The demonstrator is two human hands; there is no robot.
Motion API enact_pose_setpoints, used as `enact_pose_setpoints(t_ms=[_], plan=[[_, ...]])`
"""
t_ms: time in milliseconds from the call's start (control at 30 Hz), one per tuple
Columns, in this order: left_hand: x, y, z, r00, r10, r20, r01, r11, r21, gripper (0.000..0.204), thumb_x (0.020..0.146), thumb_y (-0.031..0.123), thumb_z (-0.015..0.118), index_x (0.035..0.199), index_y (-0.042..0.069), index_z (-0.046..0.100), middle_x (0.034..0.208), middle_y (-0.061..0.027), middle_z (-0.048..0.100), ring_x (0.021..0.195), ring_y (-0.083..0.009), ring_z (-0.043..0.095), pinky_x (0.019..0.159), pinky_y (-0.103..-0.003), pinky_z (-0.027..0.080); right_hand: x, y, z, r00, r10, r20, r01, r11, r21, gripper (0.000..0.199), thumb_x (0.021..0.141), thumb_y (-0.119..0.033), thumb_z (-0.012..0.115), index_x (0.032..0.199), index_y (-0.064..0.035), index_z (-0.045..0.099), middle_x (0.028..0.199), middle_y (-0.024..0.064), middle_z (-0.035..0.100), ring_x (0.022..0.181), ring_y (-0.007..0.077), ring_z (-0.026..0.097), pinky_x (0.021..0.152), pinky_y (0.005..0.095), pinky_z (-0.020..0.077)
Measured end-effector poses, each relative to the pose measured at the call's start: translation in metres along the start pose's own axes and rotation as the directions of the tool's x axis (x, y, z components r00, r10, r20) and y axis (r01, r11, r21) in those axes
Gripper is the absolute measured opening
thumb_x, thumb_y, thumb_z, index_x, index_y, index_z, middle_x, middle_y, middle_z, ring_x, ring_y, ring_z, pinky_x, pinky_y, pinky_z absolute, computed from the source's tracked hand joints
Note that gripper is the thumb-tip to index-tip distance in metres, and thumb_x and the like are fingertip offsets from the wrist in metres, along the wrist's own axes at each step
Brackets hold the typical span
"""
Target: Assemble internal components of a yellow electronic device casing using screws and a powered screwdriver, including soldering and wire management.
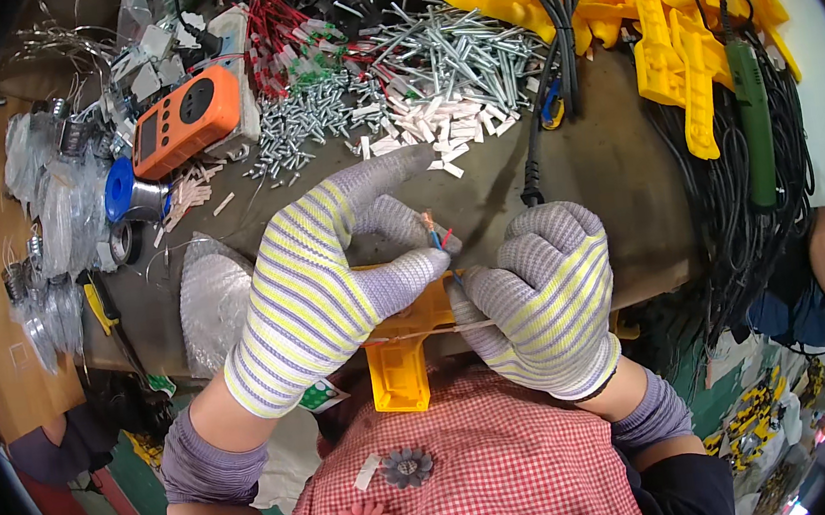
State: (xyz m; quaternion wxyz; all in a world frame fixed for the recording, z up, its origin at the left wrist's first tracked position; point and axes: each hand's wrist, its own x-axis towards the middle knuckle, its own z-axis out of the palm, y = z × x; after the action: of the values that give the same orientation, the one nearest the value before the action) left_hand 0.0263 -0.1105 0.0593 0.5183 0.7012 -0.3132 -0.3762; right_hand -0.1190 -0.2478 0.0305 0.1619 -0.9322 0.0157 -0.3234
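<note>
My left hand [320,282], in a striped knit glove, pinches thin blue and red wires [437,238] between thumb and fingers. Bare copper shows at their upper end, and the index finger points away to the right. Closed in a fist, my right hand [547,294] grips a black power cable [530,170], whose ribbed sleeve sticks out above the knuckles. What lies inside that fist is hidden. Below both hands, against the red checked apron, is a yellow plastic housing [400,374], partly covered by the fingers. A thin brownish strand [431,333] crosses it toward the right hand.
Screws [451,47], white sleeves [439,122] and red wired parts [283,30] lie heaped at the back. An orange meter [185,120], solder spool [129,194] and yellow-handled tool [101,305] are left. Yellow housings [671,39], a green soldering iron [752,121] and black cables [720,215] are right.
</note>
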Motion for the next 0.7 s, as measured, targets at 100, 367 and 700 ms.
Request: enact_pose_setpoints(t_ms=[100,367,700], plan=[[-0.001,0.009,0.003,0.999,-0.036,-0.012,0.034,0.991,-0.126,0.064,0.078,-0.009,0.070,0.140,-0.002,0.053,0.086,-0.0041,0.066,0.090,-0.0166,0.070,0.086,-0.030,0.055,0.001,0.000,0.001,1.000,-0.010,-0.002,0.010,1.000,0.011,0.014,0.058,-0.022,0.067,0.064,-0.0141,0.057,0.069,0.0018,0.053,0.072,0.0239,0.060,0.068,0.0417,0.0476],[-0.004,0.001,0.001,1.000,-0.009,-0.010,0.008,0.989,-0.150,0.064,0.078,-0.005,0.074,0.139,0.000,0.054,0.087,-0.0035,0.067,0.088,-0.0149,0.069,0.085,-0.028,0.055,0.001,0.000,0.000,0.995,-0.056,0.078,0.050,0.996,0.074,0.016,0.059,-0.019,0.074,0.071,-0.0118,0.065,0.072,0.0019,0.055,0.075,0.0246,0.059,0.068,0.0414,0.0469],[-0.007,0.007,-0.004,0.998,-0.020,0.055,0.030,0.980,-0.195,0.065,0.077,-0.002,0.076,0.139,0.002,0.056,0.081,-0.0005,0.066,0.083,-0.0097,0.066,0.083,-0.027,0.054,0.010,0.004,-0.012,0.978,-0.073,0.195,0.022,0.967,0.252,0.030,0.061,-0.028,0.082,0.079,-0.0101,0.065,0.079,0.0037,0.061,0.078,0.0257,0.063,0.068,0.0420,0.0493]])
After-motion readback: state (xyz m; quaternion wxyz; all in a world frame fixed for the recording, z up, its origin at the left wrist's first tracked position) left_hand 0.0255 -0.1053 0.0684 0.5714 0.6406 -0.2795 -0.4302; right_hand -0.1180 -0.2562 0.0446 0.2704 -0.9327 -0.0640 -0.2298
